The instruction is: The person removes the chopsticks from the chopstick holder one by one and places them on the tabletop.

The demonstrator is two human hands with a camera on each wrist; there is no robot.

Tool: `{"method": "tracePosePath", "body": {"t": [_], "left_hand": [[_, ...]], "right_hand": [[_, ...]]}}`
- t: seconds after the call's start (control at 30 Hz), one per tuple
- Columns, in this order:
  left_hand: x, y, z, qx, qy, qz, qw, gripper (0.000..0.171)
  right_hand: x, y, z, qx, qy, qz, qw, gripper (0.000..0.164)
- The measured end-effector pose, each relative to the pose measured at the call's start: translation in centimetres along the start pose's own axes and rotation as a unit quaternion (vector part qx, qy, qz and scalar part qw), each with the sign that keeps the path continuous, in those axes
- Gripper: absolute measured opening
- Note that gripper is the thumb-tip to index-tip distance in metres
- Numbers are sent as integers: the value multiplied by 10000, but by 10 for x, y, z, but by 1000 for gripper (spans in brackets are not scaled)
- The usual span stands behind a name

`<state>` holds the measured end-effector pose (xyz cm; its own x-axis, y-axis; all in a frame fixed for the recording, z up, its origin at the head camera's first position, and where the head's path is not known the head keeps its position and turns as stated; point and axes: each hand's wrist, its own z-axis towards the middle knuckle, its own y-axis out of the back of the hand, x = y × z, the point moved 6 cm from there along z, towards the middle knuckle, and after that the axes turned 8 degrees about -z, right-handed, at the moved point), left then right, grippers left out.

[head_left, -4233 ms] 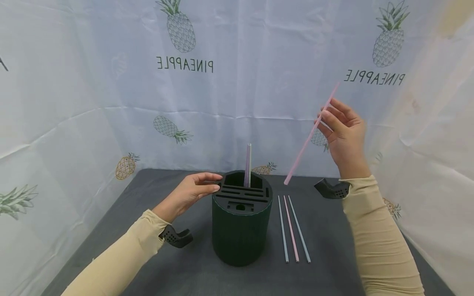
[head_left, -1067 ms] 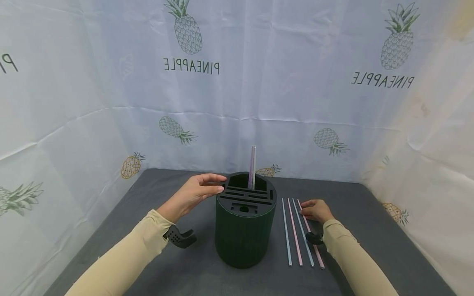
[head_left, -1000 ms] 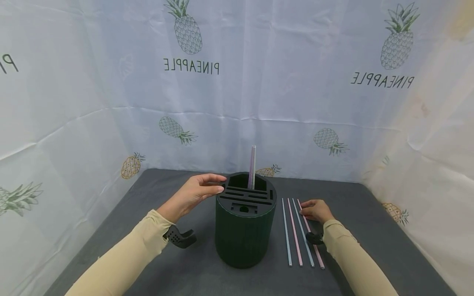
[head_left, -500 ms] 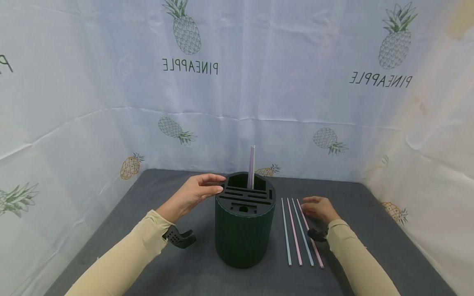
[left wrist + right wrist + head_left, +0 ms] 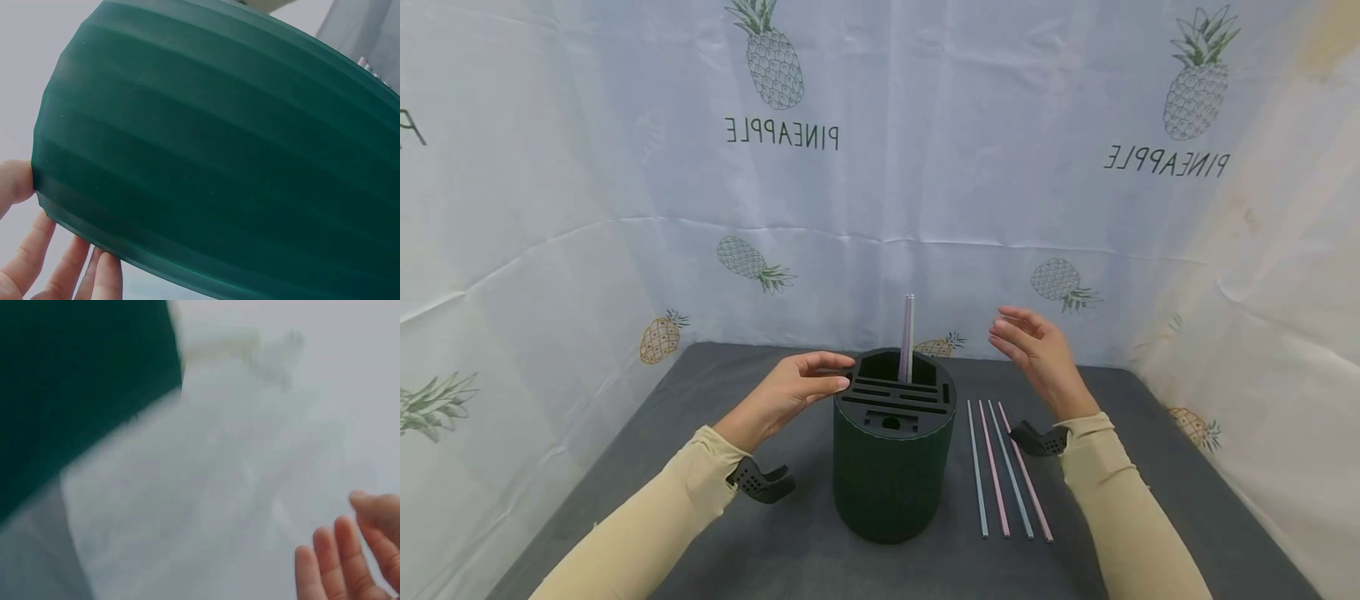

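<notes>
The dark grey cloth-covered desk (image 5: 760, 550) runs back to a white hanging cloth (image 5: 925, 167), its left and right edges slanting inward with distance. A tall dark green ribbed cylindrical holder (image 5: 887, 487) stands upright near the middle, well inside both side edges. A broad stretch of desk lies on its left, partly under the left forearm; only a narrow strip separates it from four slim straight rods lying on its right. A wider stretch, crossed by the right forearm, reaches from these rods to the right edge.

From left to right, the rods are pale blue (image 5: 977, 469), pink (image 5: 992, 468), pale blue (image 5: 1010, 469) and pink (image 5: 1027, 479), slightly fanned, wider apart at their near ends. At least two more rods (image 5: 907, 337), purplish and whitish, rise from the rear opening of the holder's black slotted top (image 5: 934, 421).

Of the two hands, the left hand (image 5: 786, 387) touches the holder's left rim with thumb and fingers apart. The right hand (image 5: 1037, 354) hangs above the rods' far ends, fingers lightly bent, thumb narrowly spaced from them.

The cloth reads "PINEAPPLE" twice, mirrored, with a partial letter at the left edge.
</notes>
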<state>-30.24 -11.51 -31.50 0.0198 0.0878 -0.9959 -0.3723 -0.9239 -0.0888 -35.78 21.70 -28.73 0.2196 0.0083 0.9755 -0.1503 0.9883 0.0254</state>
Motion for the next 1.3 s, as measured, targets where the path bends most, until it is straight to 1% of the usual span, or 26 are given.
{"method": "tracePosePath", "body": {"t": [0.07,0.17,0.27,0.4,0.57,0.73,0.97,1.13,1.3], "left_hand": [[0,0,0,17,-17,-5,10000,50],[0,1,0,33,-35,-5,10000,50],[1,1,0,51,-44,-1,10000,49],[0,2,0,29,-32,-18,10000,50],[0,1,0,20,-24,3,10000,50],[-1,1,-1,52,-53,6,10000,50],[-1,1,-1,52,-85,14,9999,49],[0,2,0,41,-54,-25,10000,49],[1,2,0,1,-42,-52,10000,48]], "right_hand": [[21,-20,1,207,364,127,9990,31],[38,-47,2,565,598,-2,9966,28],[42,-66,5,811,690,-499,9931,25],[37,-83,10,934,702,-1238,9854,26],[27,-93,13,1052,573,-1872,9750,34],[21,-100,13,1182,402,-2078,9702,31],[21,-103,16,1146,349,-2435,9625,29],[20,-104,18,1136,372,-2475,9615,27],[21,-104,16,1101,335,-2419,9634,24]]}}
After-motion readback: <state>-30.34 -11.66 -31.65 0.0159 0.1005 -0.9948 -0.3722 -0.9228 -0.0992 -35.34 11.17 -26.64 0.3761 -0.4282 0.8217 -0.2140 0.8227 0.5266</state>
